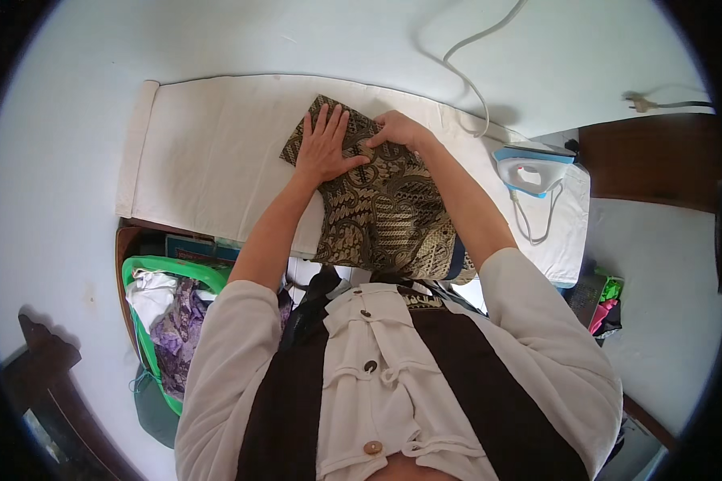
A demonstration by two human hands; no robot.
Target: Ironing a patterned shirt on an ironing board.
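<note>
A brown and black batik garment [367, 204] lies partly folded on a cream cloth-covered ironing surface [216, 144]. Its lower part hangs over the near edge, towards my body. My left hand [325, 147] presses flat on the garment's upper left part, fingers spread. At the upper right edge, my right hand [402, 131] touches the same cloth with bent fingers and the thumb on top. Whether the right fingers pinch the fabric cannot be made out. A blue and white iron [532, 168] stands on the surface's right end, beyond my right forearm.
A pale cord [478, 36] runs down the wall to the cloth. A green laundry basket [150, 361] with crumpled clothes [177, 337] stands at lower left. A plug with cable [641, 103] lies at upper right, above a brown wooden panel [650, 156]. Bright items [607, 300] sit at right.
</note>
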